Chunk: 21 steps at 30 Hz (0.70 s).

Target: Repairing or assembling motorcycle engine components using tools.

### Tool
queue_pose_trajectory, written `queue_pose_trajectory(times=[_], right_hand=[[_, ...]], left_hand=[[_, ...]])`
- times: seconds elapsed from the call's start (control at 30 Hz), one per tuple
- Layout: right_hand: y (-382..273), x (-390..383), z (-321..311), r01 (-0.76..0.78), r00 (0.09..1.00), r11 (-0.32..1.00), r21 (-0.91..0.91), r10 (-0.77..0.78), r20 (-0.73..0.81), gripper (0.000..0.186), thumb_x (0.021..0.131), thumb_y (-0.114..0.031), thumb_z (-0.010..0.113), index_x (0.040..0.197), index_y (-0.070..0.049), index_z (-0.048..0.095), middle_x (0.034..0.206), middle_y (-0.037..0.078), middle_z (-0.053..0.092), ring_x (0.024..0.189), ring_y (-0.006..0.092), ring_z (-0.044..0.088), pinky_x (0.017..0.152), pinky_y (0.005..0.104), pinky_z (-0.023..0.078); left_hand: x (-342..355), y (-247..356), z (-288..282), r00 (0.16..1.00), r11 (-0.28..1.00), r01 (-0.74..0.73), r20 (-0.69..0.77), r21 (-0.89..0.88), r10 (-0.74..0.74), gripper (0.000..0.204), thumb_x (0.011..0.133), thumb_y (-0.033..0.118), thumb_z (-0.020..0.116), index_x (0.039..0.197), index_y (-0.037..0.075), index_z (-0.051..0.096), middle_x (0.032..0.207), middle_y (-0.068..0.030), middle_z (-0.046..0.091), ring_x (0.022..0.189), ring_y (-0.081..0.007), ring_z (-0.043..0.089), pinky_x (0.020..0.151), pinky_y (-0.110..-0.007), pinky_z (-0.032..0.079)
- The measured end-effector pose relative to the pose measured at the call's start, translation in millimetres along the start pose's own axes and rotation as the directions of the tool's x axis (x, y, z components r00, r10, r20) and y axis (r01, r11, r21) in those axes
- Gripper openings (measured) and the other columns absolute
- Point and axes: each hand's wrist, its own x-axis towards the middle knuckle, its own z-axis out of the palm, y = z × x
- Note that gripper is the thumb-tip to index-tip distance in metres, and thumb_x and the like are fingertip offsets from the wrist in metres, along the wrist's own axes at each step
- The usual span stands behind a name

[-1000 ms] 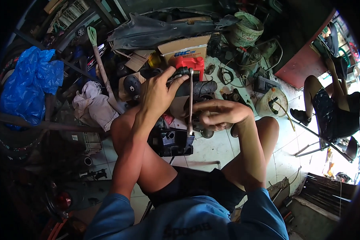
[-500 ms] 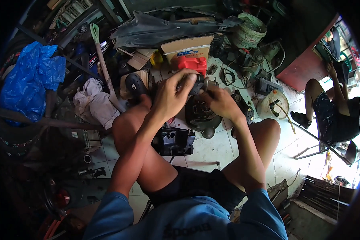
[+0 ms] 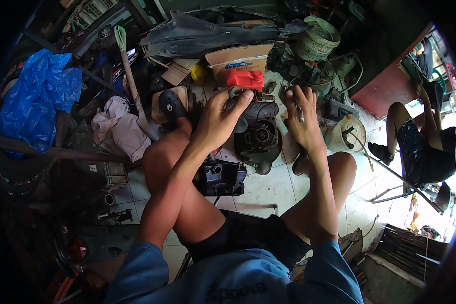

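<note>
My left hand [image 3: 222, 114] is closed, thumb pressed toward the fingers, around a small part whose grey edge shows; its kind is hidden by the fingers. Apart from it on the right, my right hand [image 3: 304, 116] has curled fingers, with a narrow shiny metal piece [image 3: 301, 112] showing among them; I cannot make out its kind. Between and below the hands, a dark round engine part [image 3: 260, 142] rests on the tiled floor. A black plastic housing [image 3: 222, 178] lies between my knees. Beyond the hands stands a red plastic bottle [image 3: 245, 79].
An open cardboard box [image 3: 240, 58] and a long dark fairing panel [image 3: 207, 35] lie at the back. On the right are a dirty bucket [image 3: 316, 40], a whitish container [image 3: 345, 134] and a seated person [image 3: 420, 131]. A blue plastic bag [image 3: 35, 106] and pale cloth [image 3: 119, 126] are left.
My hands, close together at a dark part before, are now apart. The right hand has moved right and turned its fingers away from me. The left hand has barely moved.
</note>
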Motion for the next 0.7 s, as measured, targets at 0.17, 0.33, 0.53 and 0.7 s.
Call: queue_pose_trajectory(times=[0.17, 0.33, 0.53, 0.7], right_hand=[[2.7, 0.1, 0.1, -0.008, 1.000, 1.000, 0.027, 0.008, 0.000, 0.021, 0.096, -0.022, 0.047, 0.099, -0.001, 0.053, 0.084, 0.014, 0.050, 0.083, 0.0272, 0.048, 0.075, 0.0361, 0.039], [-18.7, 2.7, -1.2, -0.646, 0.762, 0.485, 0.590, 0.454, 0.462, 0.023, 0.097, -0.031, 0.046, 0.090, -0.009, 0.053, 0.061, -0.003, 0.041, 0.052, 0.0079, 0.039, 0.049, 0.0237, 0.030], [-23.5, 4.7, -3.0, -0.657, 0.732, 0.304, 0.690, 0.478, 0.486, 0.023, 0.095, -0.033, 0.051, 0.095, -0.010, 0.055, 0.054, -0.009, 0.034, 0.041, 0.0026, 0.026, 0.039, 0.0213, 0.018], [-24.0, 5.5, -6.5, -0.584, 0.787, 0.385, 0.714, 0.485, 0.382, 0.026, 0.088, -0.025, 0.065, 0.105, -0.005, 0.060, 0.052, -0.010, 0.040, 0.044, 0.0005, 0.031, 0.040, 0.0215, 0.019]], left_hand=[[4.2, -4.0, 3.1, 0.999, 0.997, -0.010, -0.048, 0.081, 0.014, 0.033, 0.093, 0.034, 0.054, 0.099, 0.002, 0.061, 0.078, -0.0057, 0.061, 0.073, -0.0113, 0.055, 0.070, -0.029, 0.043], [7.4, -3.3, 13.3, 0.987, 0.992, -0.089, -0.125, 0.088, 0.100, 0.028, 0.093, 0.029, 0.055, 0.098, 0.002, 0.060, 0.078, -0.0025, 0.059, 0.073, -0.0093, 0.052, 0.068, -0.027, 0.042], [12.1, 0.7, 29.8, 0.981, 0.988, -0.101, -0.151, 0.114, 0.118, 0.024, 0.093, 0.024, 0.056, 0.100, 0.001, 0.059, 0.078, 0.0015, 0.057, 0.074, -0.0053, 0.048, 0.067, -0.023, 0.041], [13.4, -5.2, 38.0, 0.979, 0.984, -0.135, -0.139, 0.121, 0.151, 0.028, 0.090, 0.029, 0.060, 0.102, 0.003, 0.059, 0.082, -0.0125, 0.063, 0.073, -0.0200, 0.060, 0.069, -0.032, 0.046]])
